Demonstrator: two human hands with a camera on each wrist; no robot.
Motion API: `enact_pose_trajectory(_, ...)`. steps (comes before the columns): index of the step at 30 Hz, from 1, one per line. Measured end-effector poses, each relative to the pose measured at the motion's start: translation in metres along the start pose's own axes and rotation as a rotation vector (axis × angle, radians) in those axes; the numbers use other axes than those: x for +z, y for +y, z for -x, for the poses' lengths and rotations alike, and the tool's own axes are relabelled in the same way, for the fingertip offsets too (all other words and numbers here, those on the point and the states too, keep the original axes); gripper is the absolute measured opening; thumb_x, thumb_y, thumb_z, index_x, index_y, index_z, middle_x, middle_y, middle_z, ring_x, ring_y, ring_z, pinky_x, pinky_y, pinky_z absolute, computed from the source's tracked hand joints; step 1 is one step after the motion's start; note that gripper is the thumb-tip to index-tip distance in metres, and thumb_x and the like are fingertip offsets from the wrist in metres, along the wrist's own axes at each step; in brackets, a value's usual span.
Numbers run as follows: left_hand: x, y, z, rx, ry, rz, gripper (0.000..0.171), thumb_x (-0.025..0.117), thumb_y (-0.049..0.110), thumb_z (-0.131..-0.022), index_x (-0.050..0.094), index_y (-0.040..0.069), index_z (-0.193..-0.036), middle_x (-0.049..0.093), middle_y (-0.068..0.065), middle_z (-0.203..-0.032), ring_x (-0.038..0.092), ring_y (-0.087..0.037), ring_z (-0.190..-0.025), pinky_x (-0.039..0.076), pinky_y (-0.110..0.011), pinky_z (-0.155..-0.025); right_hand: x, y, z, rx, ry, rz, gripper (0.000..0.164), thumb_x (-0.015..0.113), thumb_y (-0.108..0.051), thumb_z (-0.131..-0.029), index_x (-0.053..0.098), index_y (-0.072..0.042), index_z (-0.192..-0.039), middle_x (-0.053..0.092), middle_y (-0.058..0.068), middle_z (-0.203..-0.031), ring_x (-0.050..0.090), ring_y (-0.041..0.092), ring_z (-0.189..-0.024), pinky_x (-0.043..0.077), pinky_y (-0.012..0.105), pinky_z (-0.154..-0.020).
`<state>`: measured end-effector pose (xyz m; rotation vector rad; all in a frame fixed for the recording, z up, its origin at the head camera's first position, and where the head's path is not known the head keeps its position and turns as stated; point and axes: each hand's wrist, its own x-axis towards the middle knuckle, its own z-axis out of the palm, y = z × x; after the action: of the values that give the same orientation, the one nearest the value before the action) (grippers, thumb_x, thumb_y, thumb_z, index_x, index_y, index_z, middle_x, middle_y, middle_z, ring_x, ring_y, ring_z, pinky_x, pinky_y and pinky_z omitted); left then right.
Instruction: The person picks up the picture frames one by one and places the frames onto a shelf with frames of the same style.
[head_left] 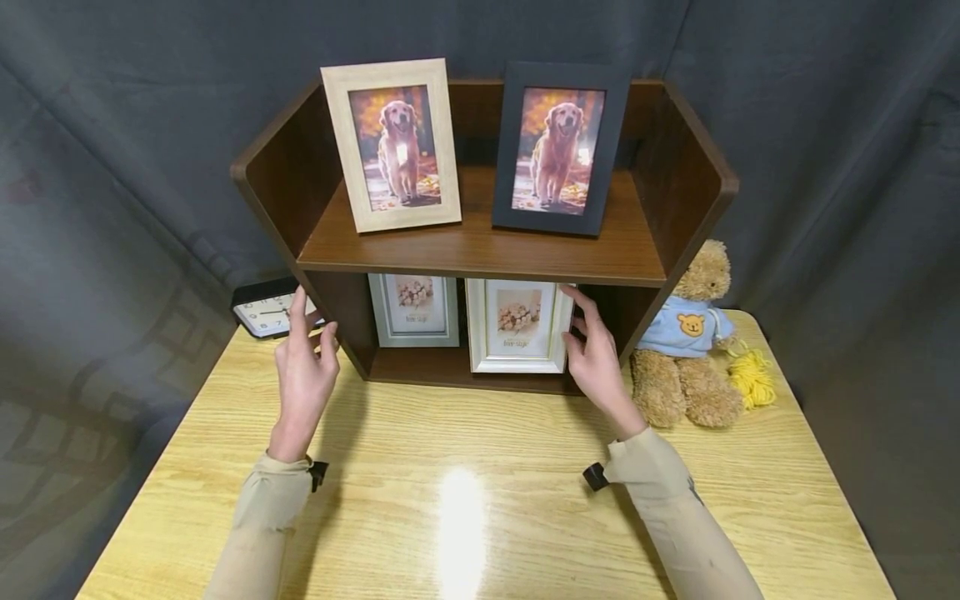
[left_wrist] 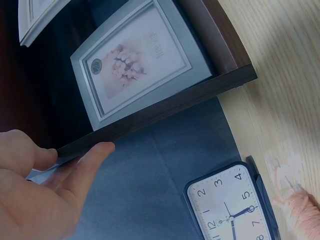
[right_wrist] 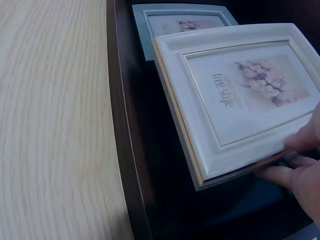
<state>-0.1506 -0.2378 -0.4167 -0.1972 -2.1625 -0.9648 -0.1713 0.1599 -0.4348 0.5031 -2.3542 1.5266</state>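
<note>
My right hand (head_left: pixel 596 358) pinches the right edge of a white picture frame (head_left: pixel 483 333) with gold trim, on the lower level of a dark brown wooden shelf (head_left: pixel 480 254). In the right wrist view, the thumb is on the front of the frame (right_wrist: pixel 185 120) and the fingers are behind it. My left hand (head_left: pixel 306 367) grips the shelf's left side panel, its fingers outside and the thumb at the inner side, as the left wrist view shows. A grey-green picture frame (head_left: pixel 382 312) stands left of the white one.
On the top level stand a cream frame (head_left: pixel 341 150) and a black frame (head_left: pixel 510 150), both with dog photos. A clock (head_left: pixel 266 312) is left of the shelf. A teddy bear (head_left: pixel 686 325) and yellow yarn (head_left: pixel 752 379) sit to the right on the wooden table (head_left: pixel 390 467).
</note>
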Motion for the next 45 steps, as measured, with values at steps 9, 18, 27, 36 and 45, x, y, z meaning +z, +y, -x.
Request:
enact_pose_trajectory(9, -0.001, 0.001, 0.000, -0.009, 0.004, 0.004, 0.068, 0.060, -0.016, -0.101, 0.039, 0.003, -0.162, 0.069, -0.038, -0.120, 0.072, -0.051, -0.110, 0.061, -0.063, -0.078, 0.003, 0.008, -0.006, 0.056, 0.087, 0.046, 0.068, 0.045, 0.019, -0.104, 0.035, -0.010, -0.165, 0.028, 0.019, -0.172, 0.043, 0.051, -0.146, 0.053, 0.061, -0.100)
enact_pose_trajectory(18, -0.003, 0.000, 0.002, -0.004, 0.007, -0.008, 0.067, 0.060, -0.016, -0.101, 0.039, 0.002, -0.161, 0.069, -0.039, -0.119, 0.073, -0.052, -0.106, 0.062, -0.062, -0.076, 0.009, 0.018, -0.014, 0.077, 0.116, 0.078, 0.062, 0.043, 0.018, -0.105, 0.035, -0.003, -0.162, 0.031, 0.027, -0.168, 0.043, 0.055, -0.144, 0.047, 0.065, -0.111)
enact_pose_trajectory(27, -0.003, 0.001, 0.002, 0.007, 0.012, -0.011, 0.067, 0.061, -0.016, -0.100, 0.039, 0.002, -0.161, 0.070, -0.038, -0.119, 0.073, -0.052, -0.104, 0.062, -0.062, -0.074, 0.010, 0.024, -0.020, 0.111, 0.117, 0.078, 0.056, 0.041, 0.017, -0.106, 0.035, 0.004, -0.159, 0.030, 0.028, -0.168, 0.037, 0.056, -0.148, 0.042, 0.065, -0.115)
enact_pose_trajectory(36, -0.001, 0.003, 0.002, 0.007, 0.002, 0.008, 0.068, 0.061, -0.016, -0.100, 0.040, 0.003, -0.162, 0.070, -0.036, -0.120, 0.072, -0.050, -0.111, 0.062, -0.062, -0.078, 0.008, 0.030, -0.020, 0.169, 0.101, 0.057, 0.060, 0.039, 0.016, -0.107, 0.029, -0.001, -0.163, 0.022, 0.026, -0.172, 0.033, 0.056, -0.150, 0.040, 0.065, -0.117)
enact_pose_trajectory(45, 0.001, 0.004, 0.000, 0.003, 0.003, 0.011, 0.066, 0.061, -0.016, -0.101, 0.040, 0.002, -0.161, 0.070, -0.036, -0.122, 0.072, -0.050, -0.111, 0.062, -0.063, -0.077, 0.007, 0.034, -0.018, 0.161, 0.120, 0.039, 0.060, 0.045, 0.008, -0.109, 0.029, -0.003, -0.165, 0.024, 0.025, -0.172, 0.033, 0.053, -0.151, 0.037, 0.065, -0.119)
